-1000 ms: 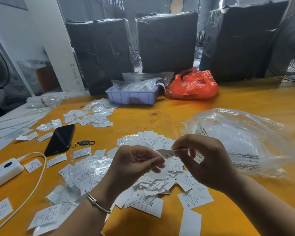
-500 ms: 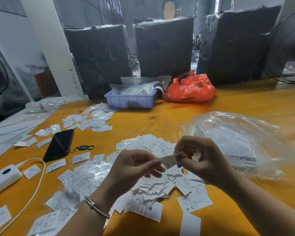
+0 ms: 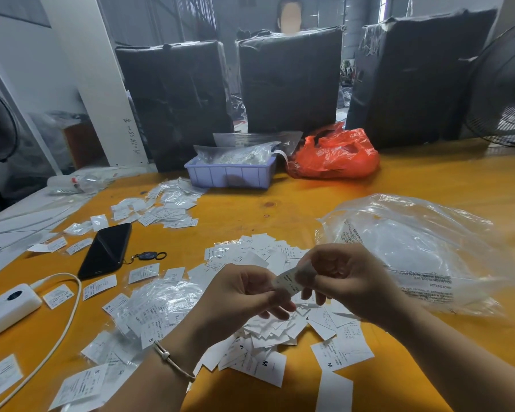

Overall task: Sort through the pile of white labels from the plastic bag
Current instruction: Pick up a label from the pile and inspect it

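Observation:
A pile of white labels (image 3: 268, 328) lies on the yellow table (image 3: 280, 209) in front of me, some marked S or M. Both hands hover just above it and share one small white label (image 3: 289, 281). My left hand (image 3: 244, 295) pinches its left end and my right hand (image 3: 345, 281) pinches its right end between thumb and fingers. The big clear plastic bag (image 3: 422, 248) lies crumpled to the right, touching the pile's edge. Smaller clear sleeves holding labels (image 3: 158, 304) lie left of the pile.
A black phone (image 3: 106, 251) with a key fob (image 3: 146, 256), a white power bank (image 3: 6, 307) and its cable sit at the left. More labels (image 3: 167, 208), a lilac tray (image 3: 231, 173) and an orange bag (image 3: 333, 157) lie further back. Black-wrapped bundles (image 3: 289, 81) and a fan (image 3: 506, 84) stand behind.
My hands have dropped slightly toward the pile and drawn closer, turning the pinched label between them. The camera has tilted up a little, showing a person behind the bundles.

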Action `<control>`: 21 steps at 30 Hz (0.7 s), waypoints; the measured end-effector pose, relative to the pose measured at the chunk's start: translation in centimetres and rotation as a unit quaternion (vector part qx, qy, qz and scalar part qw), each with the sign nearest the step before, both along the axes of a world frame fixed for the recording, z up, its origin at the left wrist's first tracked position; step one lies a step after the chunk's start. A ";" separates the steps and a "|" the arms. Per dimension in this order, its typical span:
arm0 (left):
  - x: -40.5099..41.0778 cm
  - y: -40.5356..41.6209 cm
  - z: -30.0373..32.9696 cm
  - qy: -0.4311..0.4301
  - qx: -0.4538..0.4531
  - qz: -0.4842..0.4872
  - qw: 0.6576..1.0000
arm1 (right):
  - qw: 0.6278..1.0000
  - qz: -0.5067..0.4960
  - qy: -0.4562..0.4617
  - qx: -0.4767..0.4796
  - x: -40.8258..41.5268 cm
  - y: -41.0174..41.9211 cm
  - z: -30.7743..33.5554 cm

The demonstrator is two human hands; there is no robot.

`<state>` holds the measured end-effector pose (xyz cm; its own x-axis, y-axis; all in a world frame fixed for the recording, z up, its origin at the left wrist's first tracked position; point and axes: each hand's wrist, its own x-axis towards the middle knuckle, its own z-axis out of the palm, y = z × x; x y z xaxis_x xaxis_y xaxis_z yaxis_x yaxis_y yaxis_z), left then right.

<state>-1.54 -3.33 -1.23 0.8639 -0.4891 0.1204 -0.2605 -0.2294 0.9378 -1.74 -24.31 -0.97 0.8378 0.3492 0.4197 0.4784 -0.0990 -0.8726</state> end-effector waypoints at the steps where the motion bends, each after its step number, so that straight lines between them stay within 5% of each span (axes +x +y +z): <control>1: 0.0 0.0 0.0 0.001 0.002 0.002 1.000 | 1.000 0.000 -0.004 -0.009 0.0 0.0 -0.1; 7: 0.0 -0.2 -0.1 -0.001 0.023 0.002 1.000 | 0.995 0.005 -0.022 -0.097 -0.2 0.1 -0.5; 21: 0.2 0.3 0.1 0.023 -0.065 0.044 0.997 | 0.998 -0.037 -0.017 -0.042 -0.1 -0.4 0.2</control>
